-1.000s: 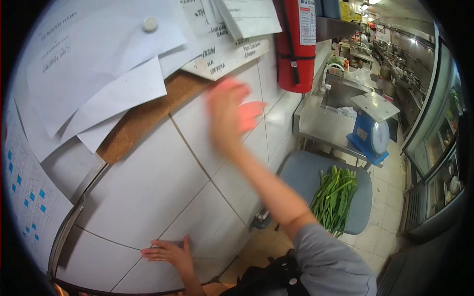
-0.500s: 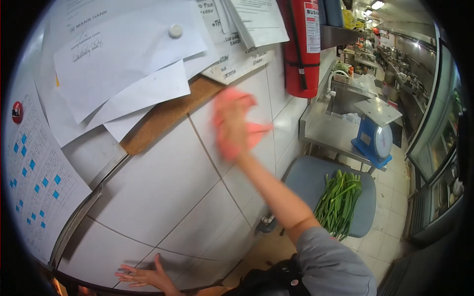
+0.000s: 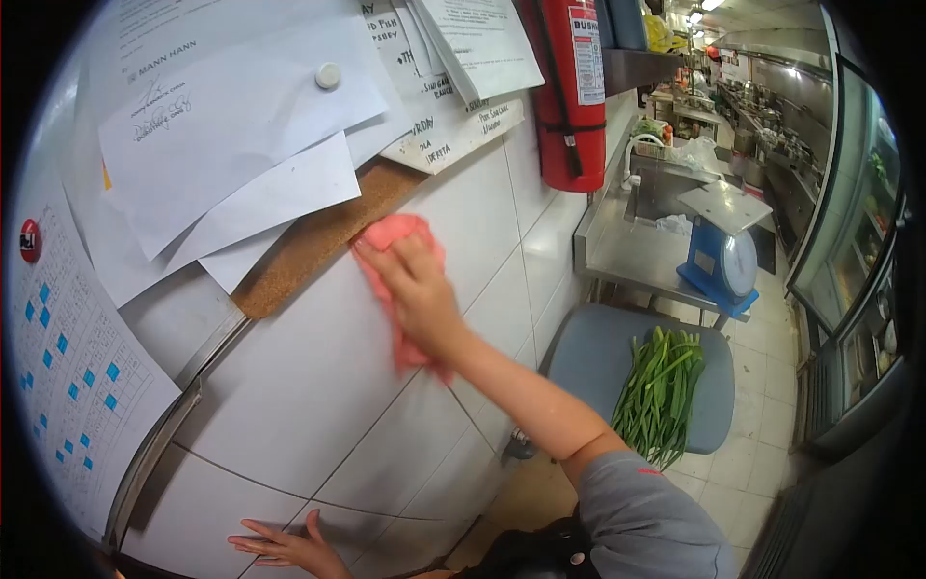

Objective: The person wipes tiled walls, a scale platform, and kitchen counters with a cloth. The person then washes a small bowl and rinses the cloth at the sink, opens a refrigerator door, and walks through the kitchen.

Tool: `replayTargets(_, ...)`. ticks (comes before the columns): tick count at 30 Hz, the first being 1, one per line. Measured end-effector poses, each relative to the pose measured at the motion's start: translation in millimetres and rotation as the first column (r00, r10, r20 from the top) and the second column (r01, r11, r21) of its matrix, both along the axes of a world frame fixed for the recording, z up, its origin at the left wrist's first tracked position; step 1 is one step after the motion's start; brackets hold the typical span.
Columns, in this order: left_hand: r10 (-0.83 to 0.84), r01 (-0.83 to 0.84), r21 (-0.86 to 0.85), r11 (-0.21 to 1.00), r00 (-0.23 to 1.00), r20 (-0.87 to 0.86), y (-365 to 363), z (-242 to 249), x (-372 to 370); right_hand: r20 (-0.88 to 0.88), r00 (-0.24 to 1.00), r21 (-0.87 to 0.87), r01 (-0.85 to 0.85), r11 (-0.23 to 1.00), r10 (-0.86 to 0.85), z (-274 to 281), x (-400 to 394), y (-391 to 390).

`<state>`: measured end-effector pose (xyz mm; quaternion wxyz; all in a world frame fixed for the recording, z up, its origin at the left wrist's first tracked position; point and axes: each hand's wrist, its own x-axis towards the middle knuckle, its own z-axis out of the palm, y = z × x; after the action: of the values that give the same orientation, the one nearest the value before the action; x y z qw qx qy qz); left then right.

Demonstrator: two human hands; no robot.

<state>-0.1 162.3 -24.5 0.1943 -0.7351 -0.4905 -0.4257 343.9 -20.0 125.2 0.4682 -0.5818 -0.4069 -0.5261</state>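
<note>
My right hand (image 3: 420,289) presses a pink cloth (image 3: 397,236) flat against the white tiled wall (image 3: 318,386), just under the lower edge of a cork board (image 3: 309,241). The cloth hangs out below my palm. My left hand (image 3: 289,545) rests low on the same wall with its fingers spread, holding nothing.
Papers (image 3: 222,125) are pinned over the cork board. A red fire extinguisher (image 3: 569,87) hangs to the right. Below stand a grey chair (image 3: 598,347) carrying green stalks (image 3: 661,391), a steel counter (image 3: 627,251) with a blue scale (image 3: 719,256), and a kitchen aisle beyond.
My right hand has slid the pink cloth left and down along the tiles to the cork board's edge. My left hand has stayed low on the wall.
</note>
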Motion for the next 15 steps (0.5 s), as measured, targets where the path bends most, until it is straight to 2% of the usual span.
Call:
replayTargets(1, 0.011, -0.011, 0.006, 1.0, 1.0, -0.007, 2, 0, -3, -0.012, 1.0, 0.004, -0.002, 1.0, 0.003, 0, 4, -2)
replayTargets(3, 0.017, -0.017, -0.002, 1.0, 1.0, -0.018, -3, 7, 3, -0.297, 0.951, 0.106, -0.057, 0.993, 0.086, 7, 26, -15)
replayTargets(5, 0.024, -0.025, -0.021, 0.999, 0.999, -0.038, -7, 5, -3, -0.293, 0.95, 0.177, -0.061, 0.982, 0.112, 14, 18, -18)
replayTargets(7, 0.056, -0.057, -0.007, 0.998, 0.997, -0.051, -3, 4, -1, -0.255, 0.947, 0.183, -0.154, 0.971, 0.198, 10, 11, -4)
replayTargets(8, 0.06, -0.06, -0.007, 0.998, 0.997, -0.049, -2, 3, 0, -0.101, 0.995, 0.04, 0.0, 0.999, 0.004, 5, 8, -5)
replayTargets(9, 0.079, -0.08, -0.014, 0.997, 0.995, -0.053, -1, 3, 1, -0.098, 0.995, 0.041, -0.003, 0.999, 0.007, 5, 14, -9)
replayTargets(11, 0.106, -0.108, -0.019, 0.994, 0.992, -0.069, -3, 5, 0, -0.204, 0.972, 0.094, -0.099, 0.991, 0.116, 2, 29, -18)
replayTargets(12, 0.09, -0.092, -0.019, 0.996, 0.993, -0.071, -7, 8, 2, -0.232, 0.967, 0.158, -0.072, 0.985, 0.108, 12, 31, -25)
replayTargets(15, 0.078, -0.079, -0.027, 0.996, 0.995, -0.064, -8, 7, 1, -0.239, 0.967, 0.191, -0.04, 0.981, 0.086, 11, 21, -19)
